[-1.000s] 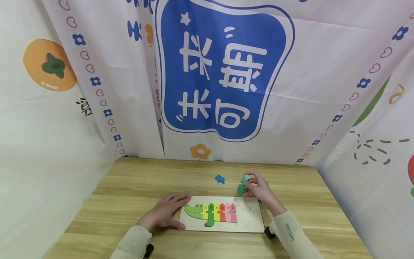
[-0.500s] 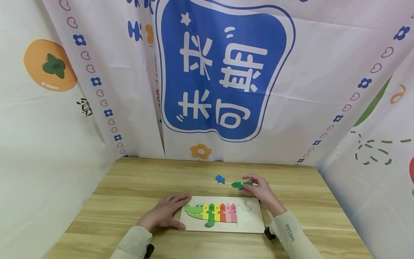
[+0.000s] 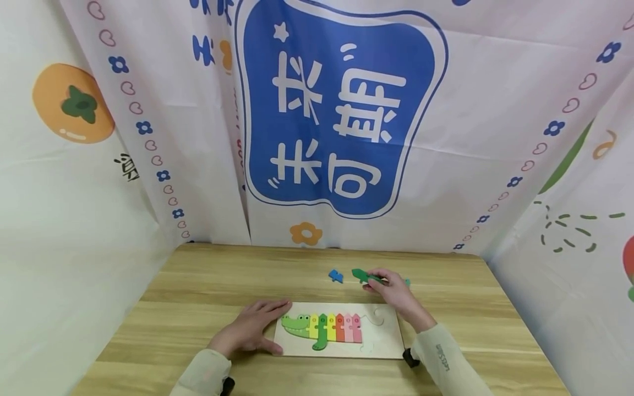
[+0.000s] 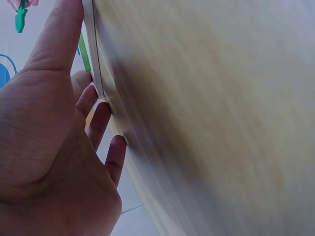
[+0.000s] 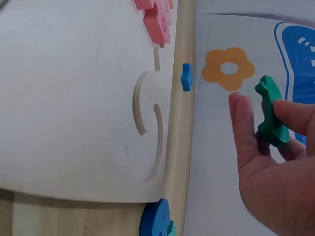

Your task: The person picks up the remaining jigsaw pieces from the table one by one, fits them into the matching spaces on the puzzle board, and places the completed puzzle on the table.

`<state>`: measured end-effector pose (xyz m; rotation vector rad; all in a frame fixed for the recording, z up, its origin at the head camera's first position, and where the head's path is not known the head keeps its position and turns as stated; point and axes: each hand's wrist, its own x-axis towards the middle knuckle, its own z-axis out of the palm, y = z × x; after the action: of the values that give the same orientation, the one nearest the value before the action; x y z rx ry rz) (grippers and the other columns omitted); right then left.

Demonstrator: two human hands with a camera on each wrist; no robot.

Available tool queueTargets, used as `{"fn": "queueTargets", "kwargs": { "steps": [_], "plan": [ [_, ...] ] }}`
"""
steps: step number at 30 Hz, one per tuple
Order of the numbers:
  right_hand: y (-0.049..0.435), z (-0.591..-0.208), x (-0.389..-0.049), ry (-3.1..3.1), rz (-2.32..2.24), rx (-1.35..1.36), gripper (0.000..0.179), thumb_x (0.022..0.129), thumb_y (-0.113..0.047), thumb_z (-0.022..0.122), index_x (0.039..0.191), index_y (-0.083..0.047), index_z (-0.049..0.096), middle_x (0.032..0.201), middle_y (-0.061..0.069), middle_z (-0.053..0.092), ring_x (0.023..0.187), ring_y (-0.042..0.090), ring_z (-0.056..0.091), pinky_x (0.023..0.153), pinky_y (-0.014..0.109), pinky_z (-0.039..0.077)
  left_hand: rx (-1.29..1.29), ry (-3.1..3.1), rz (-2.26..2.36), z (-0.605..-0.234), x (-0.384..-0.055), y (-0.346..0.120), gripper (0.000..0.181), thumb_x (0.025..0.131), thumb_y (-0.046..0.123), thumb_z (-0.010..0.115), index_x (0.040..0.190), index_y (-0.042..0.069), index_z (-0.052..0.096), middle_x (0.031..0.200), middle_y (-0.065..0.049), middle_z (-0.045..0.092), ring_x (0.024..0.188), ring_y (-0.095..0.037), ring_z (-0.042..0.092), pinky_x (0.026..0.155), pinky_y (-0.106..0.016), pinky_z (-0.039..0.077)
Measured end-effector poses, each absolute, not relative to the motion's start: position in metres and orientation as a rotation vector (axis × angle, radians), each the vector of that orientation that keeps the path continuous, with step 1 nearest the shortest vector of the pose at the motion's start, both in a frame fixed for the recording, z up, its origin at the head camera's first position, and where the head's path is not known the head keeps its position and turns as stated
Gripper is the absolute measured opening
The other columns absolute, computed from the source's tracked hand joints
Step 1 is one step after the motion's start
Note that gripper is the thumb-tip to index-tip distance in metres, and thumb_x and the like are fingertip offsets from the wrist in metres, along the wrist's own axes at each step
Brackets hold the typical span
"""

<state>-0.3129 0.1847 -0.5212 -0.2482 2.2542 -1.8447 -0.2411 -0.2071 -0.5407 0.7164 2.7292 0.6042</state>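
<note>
A pale wooden puzzle board (image 3: 386, 342) lies in front of me in the head view. On it sits a row of coloured pieces behind a green crocodile head (image 3: 296, 324). My left hand (image 3: 250, 328) rests at the board's left edge, thumb and fingers spread. Beyond the board's back right, my right hand (image 3: 394, 292) pinches a green puzzle piece (image 5: 269, 110) between thumb and fingers, held up off the table in the right wrist view. Bare carved tail lines (image 5: 138, 105) show at the board's right end.
A small blue puzzle piece (image 3: 335, 276) lies on the table behind the board. Partly hidden by the right hand is a teal piece (image 3: 408, 282). In the right wrist view a darker blue piece (image 5: 155, 220) appears beside the board. A printed cloth (image 3: 307, 165) hangs behind the table.
The green piece has turned in my right fingers from hanging downward to pointing left and slightly up. My left hand has stayed at the board's edge.
</note>
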Motion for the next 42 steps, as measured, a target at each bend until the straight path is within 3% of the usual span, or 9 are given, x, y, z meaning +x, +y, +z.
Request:
{"fn": "queueTargets", "kwargs": {
  "steps": [3,7,13,18,22,29,34,38,42],
  "plan": [
    [0.1854,-0.5206,-0.3127,2.351,-1.780,-0.259,0.025,0.105,-0.008,0.059,0.128,0.000,0.065,0.114,0.014,0.062,0.105,0.031,0.063,0.094,0.046,0.057,0.716,2.728,0.611,-0.5409,-0.2400,-0.2070,0.105,0.076,0.058,0.084,0.162,0.019,0.038,0.168,-0.004,0.035,0.147,-0.037,0.035,0.117,-0.068,0.026],
    [0.1871,-0.5214,-0.3126,2.437,-1.725,-0.241,0.023,0.103,-0.012,0.065,0.124,-0.004,0.068,0.105,0.010,0.063,0.091,0.024,0.057,0.076,0.038,0.054,0.720,2.733,0.603,-0.5410,-0.2396,-0.2066,0.105,0.077,0.059,0.083,0.162,0.020,0.037,0.168,-0.004,0.035,0.147,-0.036,0.035,0.116,-0.067,0.028],
    [0.1862,-0.5206,-0.3136,2.337,-1.820,-0.262,0.035,0.102,-0.004,0.064,0.136,0.000,0.058,0.108,0.014,0.061,0.090,0.021,0.065,0.087,0.051,0.060,0.715,2.733,0.608,-0.5407,-0.2399,-0.2068,0.104,0.077,0.057,0.084,0.162,0.019,0.037,0.169,-0.005,0.035,0.148,-0.038,0.034,0.117,-0.068,0.026],
    [0.1859,-0.5203,-0.3132,2.234,-1.873,-0.297,0.060,0.102,0.003,0.058,0.157,-0.016,0.040,0.115,0.018,0.055,0.090,0.023,0.069,0.091,0.059,0.058,0.722,2.737,0.601,-0.5415,-0.2394,-0.2074,0.105,0.077,0.058,0.083,0.162,0.019,0.037,0.169,-0.005,0.034,0.149,-0.039,0.033,0.117,-0.068,0.026],
    [0.1862,-0.5217,-0.3122,2.167,-1.887,-0.304,0.068,0.103,0.006,0.055,0.160,-0.024,0.034,0.119,0.019,0.048,0.092,0.024,0.068,0.095,0.059,0.056,0.724,2.733,0.600,-0.5424,-0.2387,-0.2076,0.105,0.077,0.059,0.083,0.162,0.018,0.037,0.169,-0.006,0.035,0.149,-0.039,0.034,0.117,-0.068,0.026],
    [0.1841,-0.5223,-0.3112,2.121,-1.912,-0.350,0.069,0.101,0.005,0.059,0.159,-0.022,0.033,0.119,0.019,0.045,0.090,0.024,0.066,0.093,0.059,0.057,0.719,2.735,0.610,-0.5410,-0.2383,-0.2084,0.105,0.077,0.058,0.084,0.162,0.018,0.038,0.168,-0.006,0.035,0.149,-0.039,0.034,0.117,-0.068,0.025],
    [0.1836,-0.5240,-0.3085,2.145,-1.897,-0.319,0.086,0.088,0.006,0.077,0.157,-0.022,0.034,0.119,0.016,0.045,0.082,0.017,0.058,0.085,0.045,0.062,0.723,2.738,0.623,-0.5448,-0.2367,-0.2093,0.105,0.076,0.058,0.084,0.161,0.017,0.038,0.167,-0.007,0.037,0.147,-0.039,0.035,0.116,-0.069,0.025],
    [0.1828,-0.5242,-0.3094,2.232,-1.835,-0.309,0.099,0.078,0.005,0.086,0.157,-0.024,0.034,0.121,0.016,0.050,0.086,0.018,0.061,0.074,0.030,0.060,0.749,2.752,0.619,-0.5462,-0.2370,-0.2099,0.104,0.077,0.059,0.083,0.161,0.017,0.039,0.166,-0.009,0.038,0.146,-0.041,0.037,0.114,-0.071,0.026],
    [0.1805,-0.5220,-0.3109,2.300,-1.821,-0.305,0.101,0.076,0.008,0.087,0.157,-0.024,0.035,0.121,0.017,0.052,0.092,0.022,0.064,0.073,0.031,0.060,0.738,2.741,0.634,-0.5438,-0.2392,-0.2094,0.104,0.077,0.058,0.084,0.161,0.017,0.038,0.167,-0.008,0.037,0.147,-0.041,0.035,0.116,-0.071,0.025]
  ]
}}
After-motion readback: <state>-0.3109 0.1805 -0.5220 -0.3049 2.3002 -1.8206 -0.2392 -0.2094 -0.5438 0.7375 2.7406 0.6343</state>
